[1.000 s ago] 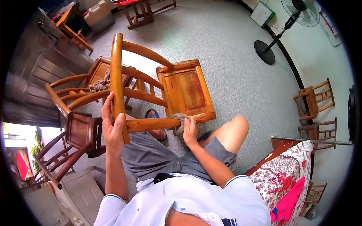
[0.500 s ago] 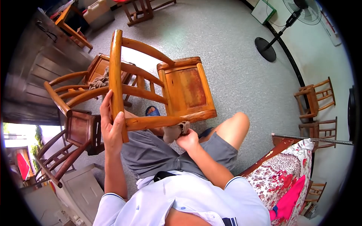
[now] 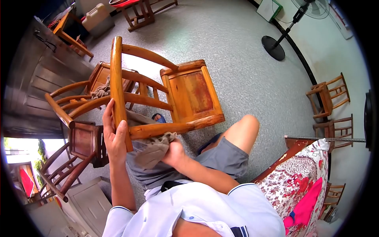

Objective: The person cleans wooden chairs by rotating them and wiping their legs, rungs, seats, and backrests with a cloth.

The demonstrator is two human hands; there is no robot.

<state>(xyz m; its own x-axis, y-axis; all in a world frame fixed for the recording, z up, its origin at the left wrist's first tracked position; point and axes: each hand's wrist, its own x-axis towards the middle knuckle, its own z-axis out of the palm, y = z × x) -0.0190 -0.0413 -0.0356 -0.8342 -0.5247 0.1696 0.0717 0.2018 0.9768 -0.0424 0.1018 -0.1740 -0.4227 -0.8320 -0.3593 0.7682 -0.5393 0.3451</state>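
A yellow-brown wooden chair leans toward me, its seat beyond its back and its top rail closest to my left side. My left hand grips the lower end of that top rail, thumb on one side and fingers on the other. A grey-brown cloth is bunched in my right hand, which presses it against the underside of the chair's near side post. Part of the cloth hangs over my lap, slightly blurred.
Darker wooden chairs stand at the left, one with a rag on it. A standing fan is at the upper right. Small chairs line the right wall. A flowered cloth covers something at the lower right.
My right hand and the cloth have moved left along the chair's near post, and more of the cloth shows. My left hand keeps its hold on the rail. The view has shifted slightly.
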